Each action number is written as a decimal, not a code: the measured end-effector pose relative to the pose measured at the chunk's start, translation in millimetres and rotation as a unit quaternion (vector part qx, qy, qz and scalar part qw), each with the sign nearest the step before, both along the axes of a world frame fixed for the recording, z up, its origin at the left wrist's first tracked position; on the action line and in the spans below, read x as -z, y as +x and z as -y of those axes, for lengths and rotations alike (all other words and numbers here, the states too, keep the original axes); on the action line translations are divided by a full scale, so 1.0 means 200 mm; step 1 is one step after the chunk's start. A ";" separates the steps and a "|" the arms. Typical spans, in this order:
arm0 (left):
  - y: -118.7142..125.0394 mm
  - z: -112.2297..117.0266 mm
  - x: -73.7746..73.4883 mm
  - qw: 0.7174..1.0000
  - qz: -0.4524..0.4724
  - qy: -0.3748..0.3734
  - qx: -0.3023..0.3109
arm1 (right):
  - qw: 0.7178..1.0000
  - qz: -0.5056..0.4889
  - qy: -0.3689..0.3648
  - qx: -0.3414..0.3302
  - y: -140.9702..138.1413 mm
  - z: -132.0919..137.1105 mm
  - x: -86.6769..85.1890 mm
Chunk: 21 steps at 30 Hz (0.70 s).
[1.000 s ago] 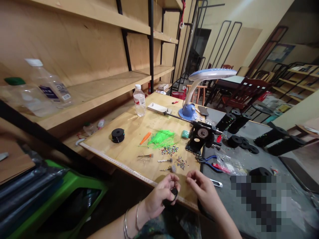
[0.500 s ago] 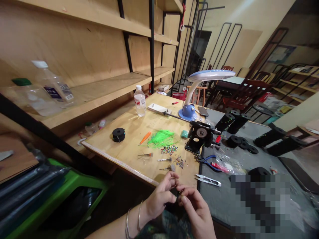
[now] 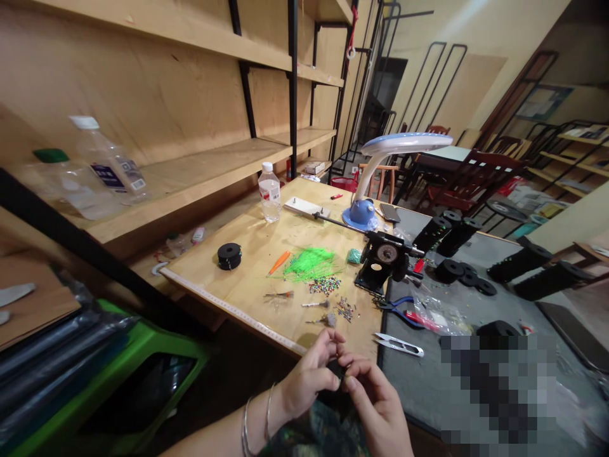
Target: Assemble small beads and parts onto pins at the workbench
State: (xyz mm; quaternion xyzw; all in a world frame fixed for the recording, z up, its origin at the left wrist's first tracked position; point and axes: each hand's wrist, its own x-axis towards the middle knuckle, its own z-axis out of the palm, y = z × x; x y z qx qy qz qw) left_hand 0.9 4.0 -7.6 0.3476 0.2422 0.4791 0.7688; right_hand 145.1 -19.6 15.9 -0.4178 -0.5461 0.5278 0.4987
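My left hand (image 3: 311,374) and my right hand (image 3: 375,400) meet at the near edge of the wooden table (image 3: 247,266), fingers curled together around a small black spool (image 3: 335,369) that is mostly hidden between them. Both hands pinch it. Just beyond lie thread snips (image 3: 399,344), several small tufted pieces (image 3: 318,312), a scatter of coloured beads (image 3: 326,285) and a heap of green strands (image 3: 309,261).
A black vise-like tool (image 3: 383,263) stands mid-table, a blue desk lamp (image 3: 375,184) behind it. A black spool (image 3: 229,255), orange tool (image 3: 277,263), water bottle (image 3: 269,192), blue-handled pliers (image 3: 399,308) and black cylinders (image 3: 445,235) surround. Green stool (image 3: 118,381) at left.
My right hand has moved left to join the left hand around the black spool, uncovering the snips on the table. The view has shifted slightly.
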 end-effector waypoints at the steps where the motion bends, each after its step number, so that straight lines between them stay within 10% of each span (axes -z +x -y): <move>1: 0.00 0.00 0.00 1.000 0.001 0.002 0.000 | 1.000 0.003 0.005 -0.001 0.00 0.00 0.00; 21: -0.02 -0.01 -0.02 0.996 -0.063 0.063 0.013 | 0.992 0.088 0.085 0.012 0.00 0.02 -0.04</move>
